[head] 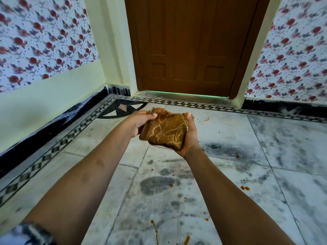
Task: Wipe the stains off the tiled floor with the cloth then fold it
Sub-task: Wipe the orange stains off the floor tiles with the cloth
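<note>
Cloth point(167, 129), bunched, frame centre: left hand point(139, 122) and right hand point(190, 137) grips clamped on it above orange stains point(245, 188) on tiled floor point(283, 147).

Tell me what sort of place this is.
Most likely a room or hallway in a home: a closed brown wooden door, rose-patterned wallpaper, and a marble-look tiled floor with a patterned border, spotted with orange-brown stains.

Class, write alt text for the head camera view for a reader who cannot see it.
Two bare hands, left hand and right hand, hold a bunched brown patterned cloth above a grey tiled floor. Orange-brown stains still dot the tiles. A closed brown door stands ahead between floral-papered walls.
</note>
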Demonstrator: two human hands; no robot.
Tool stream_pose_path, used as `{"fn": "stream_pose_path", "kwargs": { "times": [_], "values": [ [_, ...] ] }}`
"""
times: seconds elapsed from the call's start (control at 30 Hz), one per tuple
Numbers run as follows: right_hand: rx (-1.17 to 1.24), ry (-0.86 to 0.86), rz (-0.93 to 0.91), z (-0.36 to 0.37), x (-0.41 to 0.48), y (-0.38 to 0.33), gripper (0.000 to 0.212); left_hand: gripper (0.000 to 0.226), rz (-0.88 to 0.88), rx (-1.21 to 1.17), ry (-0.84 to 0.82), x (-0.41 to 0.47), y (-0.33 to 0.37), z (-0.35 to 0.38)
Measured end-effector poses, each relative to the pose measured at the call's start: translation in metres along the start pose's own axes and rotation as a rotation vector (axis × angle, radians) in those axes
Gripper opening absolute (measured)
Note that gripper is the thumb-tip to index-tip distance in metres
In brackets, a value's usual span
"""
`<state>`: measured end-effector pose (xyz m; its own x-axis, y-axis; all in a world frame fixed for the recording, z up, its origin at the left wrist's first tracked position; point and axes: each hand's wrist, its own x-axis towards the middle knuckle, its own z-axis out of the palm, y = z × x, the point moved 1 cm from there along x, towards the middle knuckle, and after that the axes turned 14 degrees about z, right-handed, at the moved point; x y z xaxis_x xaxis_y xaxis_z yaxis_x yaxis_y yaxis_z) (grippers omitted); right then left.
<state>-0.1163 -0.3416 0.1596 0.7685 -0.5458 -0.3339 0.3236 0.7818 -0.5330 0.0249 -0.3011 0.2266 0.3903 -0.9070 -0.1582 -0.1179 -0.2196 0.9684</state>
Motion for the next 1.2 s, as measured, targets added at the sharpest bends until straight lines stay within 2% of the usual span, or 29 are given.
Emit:
{"fn": "stream_pose_path", "kwargs": {
  "times": [0.1,0.2,0.27,0.37,0.43,0.53,0.63,0.73,0.83,0.9,0.97,1.0,1.1,1.2],
  "values": [
    [-0.051,0.073,-0.017,-0.001,-0.002,-0.001,0.056,0.052,0.004,-0.051,0.014,0.001,-0.008,0.003],
    [-0.035,0.140,-0.022,-0.004,-0.006,-0.003,0.038,0.057,0.023,0.003,0.087,0.004,-0.023,0.005],
    [-0.028,0.151,-0.021,-0.006,-0.009,-0.005,0.031,0.055,0.009,-0.015,0.049,0.004,-0.030,0.005],
    [-0.058,0.173,0.006,-0.007,-0.015,-0.008,0.031,0.040,-0.033,-0.200,-0.084,-0.002,-0.032,0.009],
    [-0.126,0.214,0.044,-0.008,-0.018,-0.013,0.031,0.037,-0.036,-0.247,-0.104,0.000,-0.033,0.011],
    [-0.234,0.323,0.117,-0.013,-0.017,-0.016,0.028,0.043,-0.044,-0.191,-0.032,0.006,-0.031,0.012],
    [-0.248,0.453,0.111,-0.019,-0.017,-0.016,0.043,0.049,-0.082,-0.154,0.023,0.010,-0.031,0.014],
    [-0.276,0.585,0.035,-0.023,-0.023,-0.022,0.037,0.052,-0.134,-0.232,-0.055,0.006,-0.032,0.024],
    [-0.247,0.653,-0.051,-0.023,-0.032,-0.033,0.018,0.072,-0.121,-0.339,-0.188,-0.001,-0.032,0.037],
    [-0.202,0.640,-0.077,-0.026,-0.035,-0.038,0.015,0.098,-0.117,-0.355,-0.239,-0.003,-0.033,0.046],
    [-0.170,0.623,-0.083,-0.030,-0.040,-0.039,0.013,0.107,-0.106,-0.330,-0.233,0.000,-0.034,0.054],
    [-0.167,0.624,-0.080,-0.033,-0.041,-0.040,0.015,0.101,-0.093,-0.330,-0.222,0.001,-0.034,0.058],
    [-0.227,0.649,-0.105,-0.042,-0.041,-0.044,0.027,0.053,-0.053,-0.360,-0.177,0.005,-0.031,0.071],
    [-0.451,0.698,-0.177,-0.065,-0.039,-0.049,0.032,0.033,-0.055,-0.270,-0.094,0.012,-0.025,0.075]
  ]
}}
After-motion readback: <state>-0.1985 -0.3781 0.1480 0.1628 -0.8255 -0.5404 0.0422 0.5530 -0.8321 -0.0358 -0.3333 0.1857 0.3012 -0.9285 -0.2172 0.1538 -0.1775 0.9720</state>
